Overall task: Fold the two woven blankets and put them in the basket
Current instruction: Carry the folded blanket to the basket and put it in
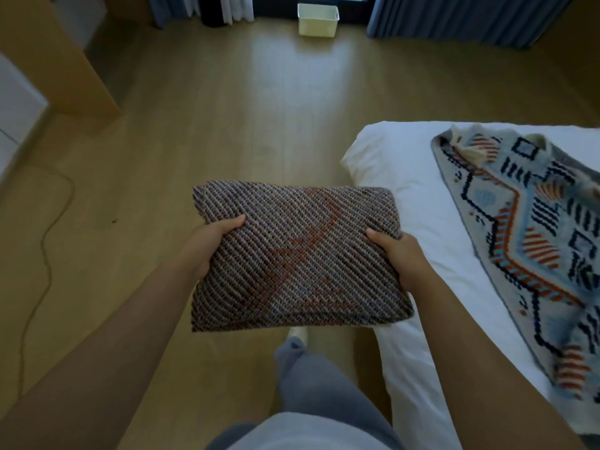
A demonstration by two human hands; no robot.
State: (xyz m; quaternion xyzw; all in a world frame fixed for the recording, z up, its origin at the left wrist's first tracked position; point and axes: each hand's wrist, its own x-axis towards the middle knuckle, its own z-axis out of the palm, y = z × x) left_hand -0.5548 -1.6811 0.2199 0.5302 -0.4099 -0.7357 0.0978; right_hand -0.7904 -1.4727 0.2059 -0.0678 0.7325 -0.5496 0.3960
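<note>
A folded brown woven blanket (298, 258) with a faint orange pattern is held flat in the air over the wooden floor. My left hand (207, 246) grips its left edge, thumb on top. My right hand (401, 258) grips its right edge the same way. A second woven blanket (532, 241), pale blue with dark and orange geometric shapes, lies spread unfolded on the white bed (399, 177) at the right. A pale rectangular basket (317, 20) stands on the floor far ahead, by the window.
Blue curtains (454, 17) hang on either side of the basket. Wooden furniture (48, 56) stands at the left. A thin cable (45, 248) trails across the floor at the left. My grey-trousered leg (311, 378) shows below the blanket.
</note>
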